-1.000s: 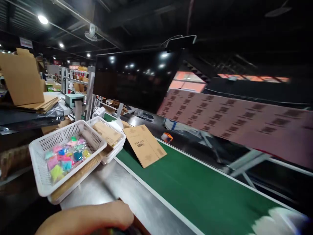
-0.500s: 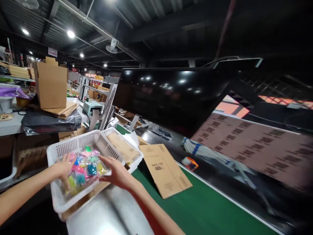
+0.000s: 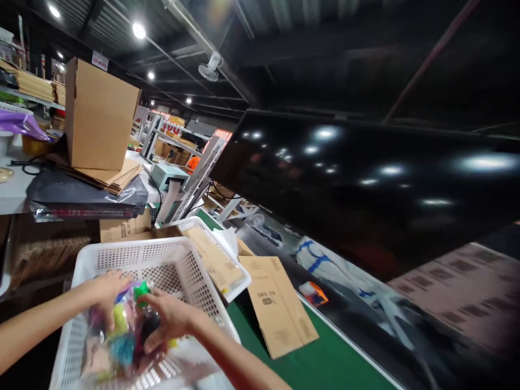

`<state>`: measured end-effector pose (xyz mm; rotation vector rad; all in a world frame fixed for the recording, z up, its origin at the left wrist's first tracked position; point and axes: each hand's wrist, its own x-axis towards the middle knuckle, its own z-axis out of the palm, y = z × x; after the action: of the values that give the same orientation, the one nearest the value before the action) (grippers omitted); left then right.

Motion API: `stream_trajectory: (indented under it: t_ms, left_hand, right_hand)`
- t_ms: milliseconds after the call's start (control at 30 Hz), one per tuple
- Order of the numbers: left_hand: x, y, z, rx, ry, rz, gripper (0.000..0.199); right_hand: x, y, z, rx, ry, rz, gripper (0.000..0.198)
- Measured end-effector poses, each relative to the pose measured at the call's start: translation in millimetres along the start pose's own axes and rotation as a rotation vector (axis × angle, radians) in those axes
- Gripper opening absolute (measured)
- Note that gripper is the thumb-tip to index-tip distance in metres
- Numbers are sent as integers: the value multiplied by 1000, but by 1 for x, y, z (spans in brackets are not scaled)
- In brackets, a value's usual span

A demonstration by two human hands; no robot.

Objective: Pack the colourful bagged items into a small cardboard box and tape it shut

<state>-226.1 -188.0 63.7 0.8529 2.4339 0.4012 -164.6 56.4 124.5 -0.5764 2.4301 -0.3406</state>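
— What are the two hands doing?

— Both are gathering a clear plastic bundle of small coloured packets (image 3: 122, 330) inside the nearer white perforated plastic basket (image 3: 162, 260). The left hand (image 3: 106, 292) is curling over the bundle's far left edge, fingers bent and pressing on the plastic. The right hand (image 3: 168, 319) is clasping the bundle from the right, thumb on top and fingers wrapping under it, partly closed on it. The hands are sitting close together with the bundle between them.

— Is the bundle lifting off the basket floor?

— I cannot tell; blur is hiding its underside.

— How many baskets are showing?

— Two. The second white perforated basket (image 3: 239, 281) is sitting just behind the first, holding flat brown cardboard sheets (image 3: 215, 262).

— And around them?

— One flat brown cardboard piece with print (image 3: 280, 306) is leaning from the second basket onto the green conveyor belt (image 3: 325, 363). One upright brown cardboard box (image 3: 101, 116) is standing on a stack of flattened cartons (image 3: 109, 179) at the left. One large black screen (image 3: 365, 179) is hanging over the belt.
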Motion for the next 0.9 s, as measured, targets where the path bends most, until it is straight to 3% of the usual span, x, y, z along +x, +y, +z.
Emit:
stream_trajectory:
  t_ms: [133,233,333,433,533,600,667,800,900]
  left_hand:
    - [-9,7,2,-35,-15,-7,144]
    - [-13,15,13,-45,-61,-1,149]
    - [-19,26,28,-55,-51,-2,157]
    - [-27,37,36,-87,41,0,146]
    - [-28,44,32,-125,135,-35,96]
    - [-23,45,22,-148,190,-66,60]
    - [-15,46,7,-148,242,-60,42]
    - [0,56,-31,-88,393,29,23]
    - [-2,74,-61,-26,513,78,24]
  right_hand:
    - [-10,3,16,116,146,207,141]
    - [-8,1,34,187,81,404,165]
    - [-3,-13,57,161,62,451,164]
    - [1,-28,77,134,253,474,133]
    - [6,-32,76,154,381,436,94]
    - [11,-28,64,150,418,383,76]
    - [16,-22,47,148,474,360,60]
    - [15,-16,6,132,650,349,42]
    - [-3,-21,-20,101,781,316,37]
